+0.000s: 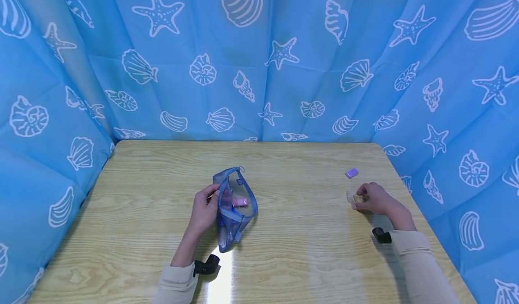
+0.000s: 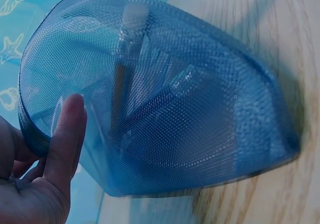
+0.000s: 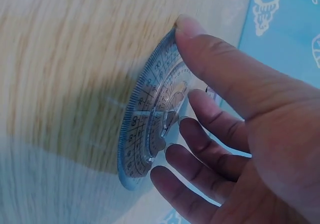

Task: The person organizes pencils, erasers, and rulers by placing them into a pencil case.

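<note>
My left hand (image 1: 205, 209) pinches the rim of a blue mesh zip pouch (image 2: 190, 129), its mouth spread wide. Inside, a pink item (image 1: 240, 202) shows through the opening, and long slim shapes are blurred by the mesh. Over on the right side of the table, my right hand (image 1: 376, 199) holds a clear plastic protractor (image 3: 150, 109) between thumb and fingertips. The protractor is tilted, with its curved scale facing the camera in the right wrist view. Just beyond that hand lies a small purple block (image 1: 351, 173), like an eraser.
Both hands are over a light wood-grain table (image 1: 292, 250). A blue curtain (image 1: 251, 101) with white shells and starfish borders its back and both sides. A black wrist camera (image 1: 207, 265) sits at the left wrist, another (image 1: 381, 235) at the right.
</note>
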Demonstrator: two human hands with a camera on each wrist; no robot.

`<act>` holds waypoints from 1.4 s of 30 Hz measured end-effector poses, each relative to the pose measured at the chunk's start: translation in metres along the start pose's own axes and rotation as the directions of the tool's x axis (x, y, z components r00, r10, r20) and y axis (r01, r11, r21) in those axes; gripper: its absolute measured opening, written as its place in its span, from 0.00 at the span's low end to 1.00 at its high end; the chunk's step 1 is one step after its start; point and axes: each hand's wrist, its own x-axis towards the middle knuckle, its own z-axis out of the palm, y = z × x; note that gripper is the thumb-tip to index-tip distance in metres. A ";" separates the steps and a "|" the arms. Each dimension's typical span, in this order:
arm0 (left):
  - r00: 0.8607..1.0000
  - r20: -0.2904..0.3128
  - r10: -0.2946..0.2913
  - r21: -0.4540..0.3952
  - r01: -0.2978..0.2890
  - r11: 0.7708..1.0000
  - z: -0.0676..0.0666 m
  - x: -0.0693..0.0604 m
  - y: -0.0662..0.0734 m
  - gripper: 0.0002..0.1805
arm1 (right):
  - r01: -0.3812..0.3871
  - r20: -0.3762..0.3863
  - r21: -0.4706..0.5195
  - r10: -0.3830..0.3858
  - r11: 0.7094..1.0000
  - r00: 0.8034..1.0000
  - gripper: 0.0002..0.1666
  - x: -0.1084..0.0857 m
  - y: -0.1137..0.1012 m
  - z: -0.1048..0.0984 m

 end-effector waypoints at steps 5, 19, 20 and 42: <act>1.000 0.008 0.000 -0.015 0.000 1.000 -0.001 0.000 0.000 0.16 | 0.009 0.003 0.000 -0.009 1.000 1.000 0.32 -0.003 -0.001 -0.001; 1.000 0.002 0.016 -0.008 -0.016 1.000 -0.001 0.001 -0.002 0.16 | 0.141 -0.030 -0.083 -0.144 0.987 0.989 0.27 -0.011 0.004 0.000; 1.000 0.005 0.016 -0.019 -0.016 1.000 -0.001 0.000 -0.001 0.16 | 0.142 -0.031 -0.091 -0.145 0.986 0.989 0.27 -0.011 0.003 0.000; 1.000 -0.005 0.011 0.019 -0.011 1.000 0.000 -0.002 -0.001 0.15 | 0.094 -0.028 -0.090 -0.097 0.991 0.995 0.26 -0.010 0.003 0.003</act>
